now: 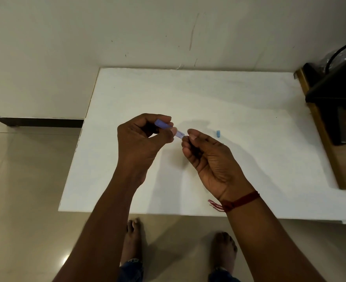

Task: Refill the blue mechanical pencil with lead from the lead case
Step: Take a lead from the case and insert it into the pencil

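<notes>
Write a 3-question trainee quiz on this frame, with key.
1. True or false: the cap lies on the table, apart from both hands.
2. Which hand grips the pencil by its barrel? A) left B) right C) neither
3. Fill in: the red thread is tied round the ___ wrist.

Key
1. True.
2. A. The left hand grips it; the right hand pinches what looks like a lead at its end.
3. right.
</notes>
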